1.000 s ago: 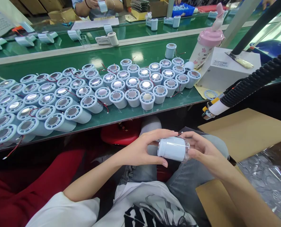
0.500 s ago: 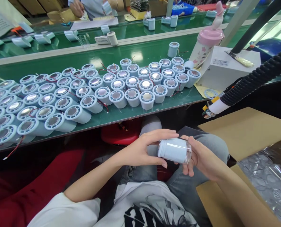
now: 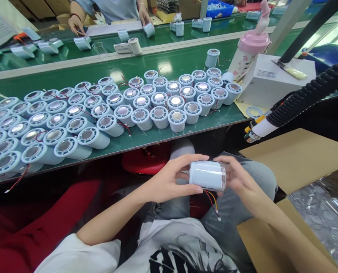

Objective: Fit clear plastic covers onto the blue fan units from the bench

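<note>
My left hand (image 3: 173, 178) wraps around a light blue cylindrical housing (image 3: 204, 174), thumb below and fingers above, holding it on its side over my lap. A clear plastic cover (image 3: 223, 177) sleeves the housing and sticks out at its right end. Red, black and yellow wires (image 3: 214, 203) with a small white plug hang below it. My right hand (image 3: 238, 178) is at the clear end, its fingers smeared by motion; whether they touch the cover I cannot tell. On the green bench, many similar blue housings (image 3: 159, 113) stand in rows, round metal discs in their tops.
To the right lies an open cardboard box (image 3: 302, 159) with clear plastic covers (image 3: 325, 216). A black corrugated hose (image 3: 308, 98) with a metal tip reaches in above it. A pink-lidded bottle (image 3: 251, 49) and a white machine base (image 3: 277, 79) stand behind. A co-worker's hands (image 3: 144, 17) handle blue parts opposite.
The housing has turned and shifted slightly left, and its wires now show below. My right hand's fingers have moved from under the clear end to its right side. The co-worker's hands have come down to the bench.
</note>
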The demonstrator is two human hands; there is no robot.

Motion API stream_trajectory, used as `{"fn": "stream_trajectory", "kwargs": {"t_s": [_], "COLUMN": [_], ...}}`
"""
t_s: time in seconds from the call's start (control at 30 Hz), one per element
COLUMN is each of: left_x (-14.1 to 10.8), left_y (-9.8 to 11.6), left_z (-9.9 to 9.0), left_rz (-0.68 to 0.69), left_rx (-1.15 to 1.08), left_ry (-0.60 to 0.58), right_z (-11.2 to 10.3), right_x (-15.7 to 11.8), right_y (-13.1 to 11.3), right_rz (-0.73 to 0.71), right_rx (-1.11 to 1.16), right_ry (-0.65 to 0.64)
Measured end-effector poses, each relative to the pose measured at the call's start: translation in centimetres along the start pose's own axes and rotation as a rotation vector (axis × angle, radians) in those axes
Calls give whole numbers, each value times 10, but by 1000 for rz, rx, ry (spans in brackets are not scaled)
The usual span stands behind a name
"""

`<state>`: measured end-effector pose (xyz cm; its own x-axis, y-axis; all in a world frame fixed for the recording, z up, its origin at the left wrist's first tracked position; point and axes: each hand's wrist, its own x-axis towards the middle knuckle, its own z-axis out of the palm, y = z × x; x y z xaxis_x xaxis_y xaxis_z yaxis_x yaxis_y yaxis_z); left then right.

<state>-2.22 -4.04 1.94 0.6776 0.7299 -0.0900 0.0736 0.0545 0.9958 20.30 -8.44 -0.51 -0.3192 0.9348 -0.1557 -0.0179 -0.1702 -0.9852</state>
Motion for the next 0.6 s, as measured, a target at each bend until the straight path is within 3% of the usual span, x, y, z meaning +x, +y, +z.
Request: {"fn": "stream_trajectory", "kwargs": {"t_s": [0.07, 0.13, 0.2, 0.3, 0.37, 0.6], "left_x": [0, 1, 1, 2, 2, 4], "left_y": [1, 1, 2, 3, 2, -12], "left_z": [-1, -3, -5, -9, -10, -8], "left_rz": [-67, -90, -68, -1, -1, -111], "left_rx": [-69, -137, -153, -104, -108, -236], "left_ry": [-19, -66, -94, -104, -117, -184], "right_z": [-4, -6, -5, -3, -2, 3], "right_x": [-1, -2, -1, 0, 0, 3], "right_y": [-2, -5, -7, -9, -9, 3], "right_rz": [-313, -439, -343, -82, 0, 139], "right_rx": [-304, -466, -363, 24, 150, 66], "right_ry": [33, -10, -51, -65, -55, 31]}}
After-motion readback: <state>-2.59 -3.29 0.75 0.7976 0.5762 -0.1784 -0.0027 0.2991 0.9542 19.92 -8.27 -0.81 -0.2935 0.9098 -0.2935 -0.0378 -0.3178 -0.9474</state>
